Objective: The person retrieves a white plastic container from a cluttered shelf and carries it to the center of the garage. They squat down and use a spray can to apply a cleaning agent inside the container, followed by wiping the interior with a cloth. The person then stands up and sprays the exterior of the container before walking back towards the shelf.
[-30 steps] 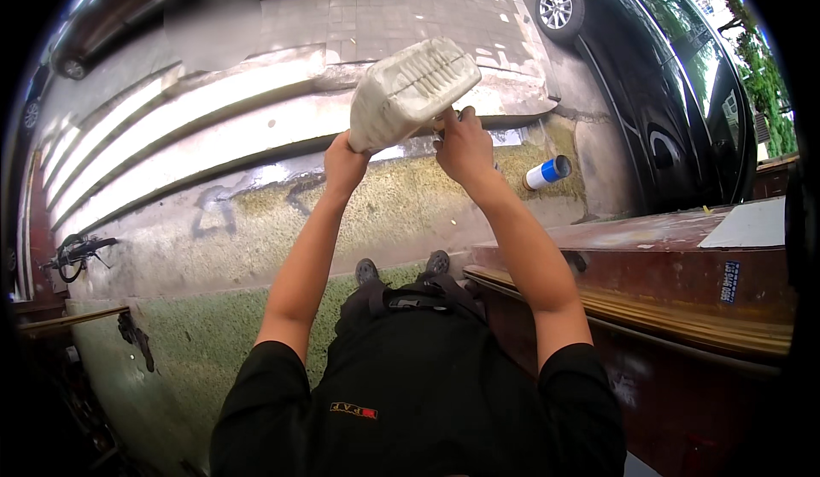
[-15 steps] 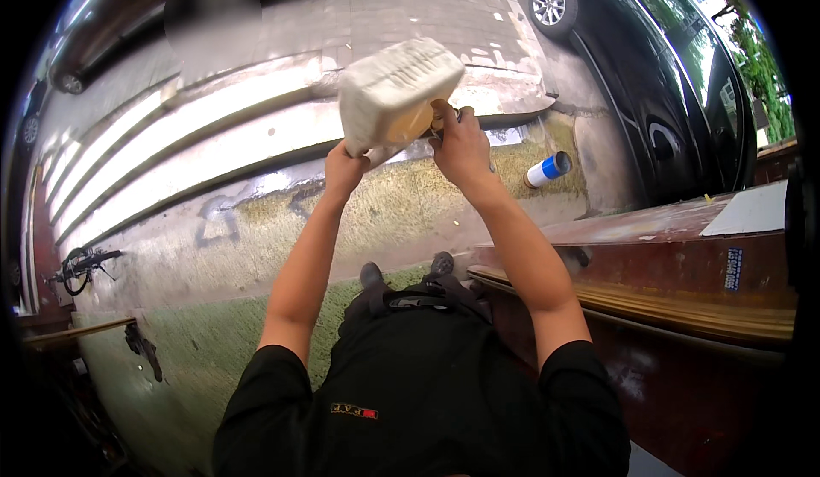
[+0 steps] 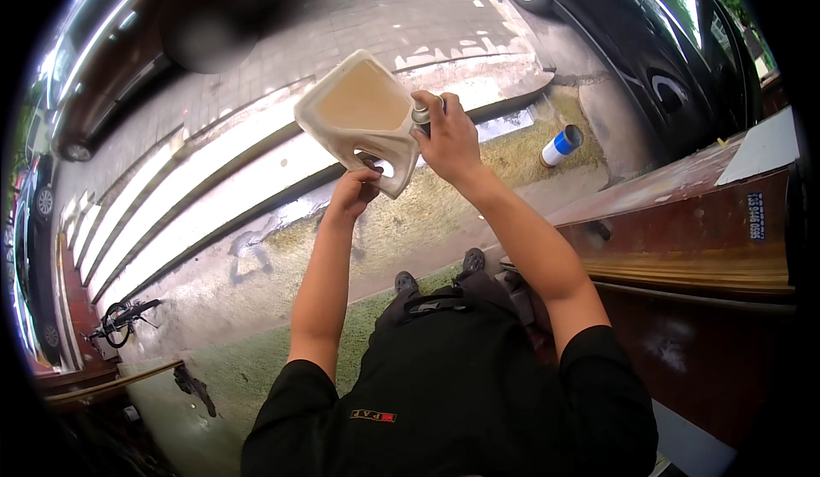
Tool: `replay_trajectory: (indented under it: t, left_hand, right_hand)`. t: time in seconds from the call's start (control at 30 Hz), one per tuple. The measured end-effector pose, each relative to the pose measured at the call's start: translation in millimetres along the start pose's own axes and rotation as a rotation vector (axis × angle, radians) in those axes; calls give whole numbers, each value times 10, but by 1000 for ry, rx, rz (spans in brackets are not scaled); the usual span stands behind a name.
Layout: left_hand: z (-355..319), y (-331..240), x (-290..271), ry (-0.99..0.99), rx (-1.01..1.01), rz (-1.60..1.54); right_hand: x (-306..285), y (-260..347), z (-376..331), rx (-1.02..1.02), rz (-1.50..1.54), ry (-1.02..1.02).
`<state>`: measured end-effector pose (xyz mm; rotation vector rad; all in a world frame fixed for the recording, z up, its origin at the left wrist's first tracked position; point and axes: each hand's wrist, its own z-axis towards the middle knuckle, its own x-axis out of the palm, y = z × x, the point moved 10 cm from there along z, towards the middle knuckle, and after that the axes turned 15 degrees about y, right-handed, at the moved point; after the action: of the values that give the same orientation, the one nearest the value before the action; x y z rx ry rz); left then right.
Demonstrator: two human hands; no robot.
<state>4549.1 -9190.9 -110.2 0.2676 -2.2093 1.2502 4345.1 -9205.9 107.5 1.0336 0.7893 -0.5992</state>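
An off-white plastic jug (image 3: 359, 93) with a tan panel on its broad side is held tilted out in front of me. My left hand (image 3: 354, 192) is closed round its moulded handle, the thumb at the handle opening. At the jug's narrow neck is a pale cap (image 3: 420, 113), partly covered by my right hand (image 3: 450, 138), whose fingers are wrapped about it. The jug's far side and base are hidden.
A blue-and-white cylinder (image 3: 561, 145) stands on the ground to the right. Pale steps (image 3: 213, 169) run across ahead, with a black car (image 3: 623, 58) beyond on the right. A dark red wooden ledge (image 3: 683, 246) lies close on my right. A bicycle (image 3: 120, 321) is at far left.
The jug has turned so its broad side faces me, and its handle now shows. Both hands have stayed on it. My view has shifted, moving the surroundings in the picture.
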Motion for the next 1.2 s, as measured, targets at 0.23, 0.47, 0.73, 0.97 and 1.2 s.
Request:
replay_trajectory:
  t: [0.23,0.47,0.73,0.97,1.2]
  left_hand:
    - [28,20,191,-16,16,19]
    - [-75,-81,517,-93,69,89]
    - [17,-4,491,32,101,50]
    - [63,147,125,107,51,-14]
    - [53,118,153,67,61,177]
  right_hand:
    - [58,-12,22,-27,-209,-21]
    - [373,-219,108,39,-433,108]
    - [38,14,176,-98,-134,-42]
    - [-70,148,139,-112,97,-25]
    - [-167,501,39,-268,0,-51]
